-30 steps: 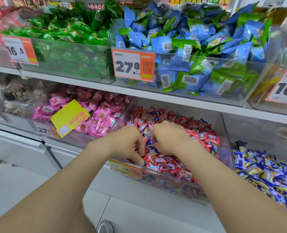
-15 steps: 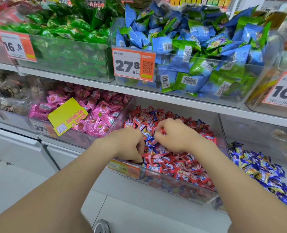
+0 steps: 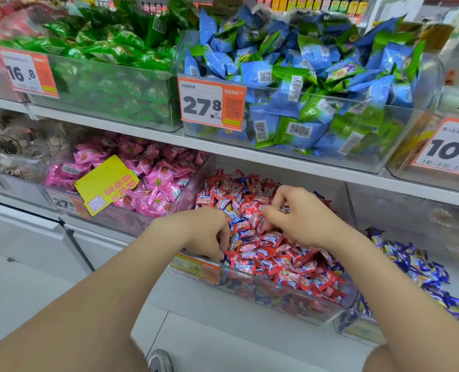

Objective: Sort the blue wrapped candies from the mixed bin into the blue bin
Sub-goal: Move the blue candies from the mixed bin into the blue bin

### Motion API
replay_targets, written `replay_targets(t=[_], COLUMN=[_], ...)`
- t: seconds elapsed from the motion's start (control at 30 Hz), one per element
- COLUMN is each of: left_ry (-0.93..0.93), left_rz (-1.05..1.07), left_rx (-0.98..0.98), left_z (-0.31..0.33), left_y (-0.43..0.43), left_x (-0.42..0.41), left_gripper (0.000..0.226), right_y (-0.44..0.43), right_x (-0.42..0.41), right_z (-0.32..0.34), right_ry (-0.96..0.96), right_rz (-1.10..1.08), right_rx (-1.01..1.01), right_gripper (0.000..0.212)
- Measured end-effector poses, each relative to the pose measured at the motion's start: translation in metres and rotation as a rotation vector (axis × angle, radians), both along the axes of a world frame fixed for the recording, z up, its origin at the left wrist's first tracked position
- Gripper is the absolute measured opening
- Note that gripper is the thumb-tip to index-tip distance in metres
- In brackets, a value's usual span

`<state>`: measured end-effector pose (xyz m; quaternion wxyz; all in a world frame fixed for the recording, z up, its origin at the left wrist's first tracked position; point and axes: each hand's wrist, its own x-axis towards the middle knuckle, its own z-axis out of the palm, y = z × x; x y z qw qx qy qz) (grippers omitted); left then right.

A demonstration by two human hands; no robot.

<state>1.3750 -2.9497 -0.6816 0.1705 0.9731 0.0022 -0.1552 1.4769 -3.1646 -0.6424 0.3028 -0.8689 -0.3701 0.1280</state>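
The mixed bin (image 3: 276, 298) is a clear tub on the lower shelf, piled with red candies (image 3: 290, 264) and a few blue wrapped candies (image 3: 232, 214). To its right, the blue bin (image 3: 357, 327) holds blue wrapped candies (image 3: 413, 264). My left hand (image 3: 204, 232) is at the mixed bin's front left, its fingers curled down into the pile; what it holds is hidden. Over the middle of the pile, my right hand (image 3: 299, 217) has curled fingers, and a bit of blue wrapper shows pinched between them.
A bin of pink candies (image 3: 153, 181) with a yellow tag (image 3: 107, 186) stands left of the mixed bin. The upper shelf carries a green-packet bin (image 3: 110, 84) and a blue-and-green packet bin (image 3: 303, 103), each overhanging the lower row. Orange price tags (image 3: 212, 103) hang from the fronts.
My right hand has moved slightly to the right and back over the pile, and its fingers have spread a little. My left hand stays at the front left of the bin.
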Motion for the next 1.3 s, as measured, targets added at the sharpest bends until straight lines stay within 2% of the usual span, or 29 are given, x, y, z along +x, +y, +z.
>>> replay_targets(t=[0.07, 0.13, 0.2, 0.27, 0.33, 0.4, 0.43, 0.5, 0.6, 0.73, 0.87, 0.97, 1.1, 1.2, 1.3], left_ry=[-0.041, -0.156, -0.264, -0.320, -0.284, -0.233, -0.208, -0.161, -0.140, -0.189, -0.334, -0.457, -0.499, -0.534, -0.459], left_rz=[0.075, 0.129, 0.201, 0.231, 0.204, 0.151, 0.120, 0.077, 0.107, 0.167, 0.326, 0.414, 0.421, 0.419, 0.311], left_rx=[-0.048, -0.031, 0.051, 0.093, 0.076, 0.025, -0.007, -0.048, 0.042, 0.069, 0.061, 0.035, 0.003, -0.026, -0.005], left_z=[0.002, 0.005, 0.005, 0.003, 0.001, 0.000, 0.001, 0.001, -0.004, -0.005, 0.003, 0.003, 0.001, -0.002, -0.007], left_y=[0.001, 0.001, 0.003, 0.004, 0.005, 0.004, 0.001, -0.003, -0.008, -0.015, -0.014, -0.005, -0.003, -0.003, 0.001], left_x=[0.000, 0.000, 0.001, 0.002, 0.005, 0.006, 0.005, 0.005, 0.006, 0.007, 0.004, 0.003, 0.008, 0.017, 0.024], left_gripper=[0.032, 0.047, 0.053, 0.059, 0.051, 0.022, 0.012, 0.031, 0.045, 0.031, 0.021, 0.024, 0.014, 0.011, 0.017], right_y=[0.003, 0.007, 0.013, 0.020, 0.025, 0.027, 0.028, 0.027, 0.029, 0.038, 0.066, 0.079, 0.070, 0.051, 0.036], right_x=[0.000, -0.004, -0.008, -0.012, -0.011, -0.007, -0.006, -0.004, -0.002, -0.005, -0.002, 0.002, 0.013, 0.023, 0.028], right_z=[-0.001, -0.002, -0.004, -0.008, -0.013, -0.016, -0.015, -0.014, -0.012, -0.015, -0.016, -0.020, -0.011, -0.004, -0.010], right_ry=[-0.039, -0.096, -0.139, -0.191, -0.249, -0.267, -0.273, -0.292, -0.291, -0.404, -0.580, -0.566, -0.504, -0.440, -0.435], right_rz=[0.034, 0.081, 0.107, 0.118, 0.132, 0.108, 0.080, 0.022, -0.014, 0.109, 0.112, 0.088, -0.015, -0.071, -0.122], right_rx=[0.046, 0.017, -0.082, -0.171, -0.227, -0.229, -0.216, -0.169, -0.079, -0.155, -0.286, -0.413, -0.460, -0.525, -0.460], right_gripper=[0.007, 0.018, 0.020, 0.033, 0.036, 0.020, 0.019, 0.021, 0.025, 0.027, 0.030, 0.026, 0.017, 0.026, 0.045])
